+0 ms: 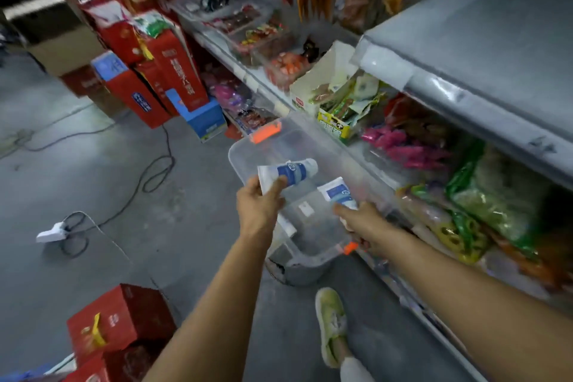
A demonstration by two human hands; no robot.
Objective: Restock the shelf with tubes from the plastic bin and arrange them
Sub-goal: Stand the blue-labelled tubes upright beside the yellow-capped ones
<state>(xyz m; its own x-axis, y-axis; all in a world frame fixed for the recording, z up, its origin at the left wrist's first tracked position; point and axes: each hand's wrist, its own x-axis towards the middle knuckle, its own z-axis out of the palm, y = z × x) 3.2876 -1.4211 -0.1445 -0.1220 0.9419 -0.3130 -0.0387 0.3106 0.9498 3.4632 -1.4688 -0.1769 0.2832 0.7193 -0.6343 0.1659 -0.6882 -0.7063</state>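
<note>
One white-and-blue tube (290, 171) lies crosswise above the clear plastic bin (233, 161), pinched at its flat end by the fingers (277, 183) of the left hand (259, 206). A second tube (338, 193) sits low inside the bin, with the right hand (362, 219) curled round its lower end. The bin, with orange latches (266, 133) at both ends, stands just beside the grey shelf (465, 93), whose lower level carries snack packets (496, 195). Red boxes (173, 71) and a black cable (155, 170) lie on the floor (93, 164).
</note>
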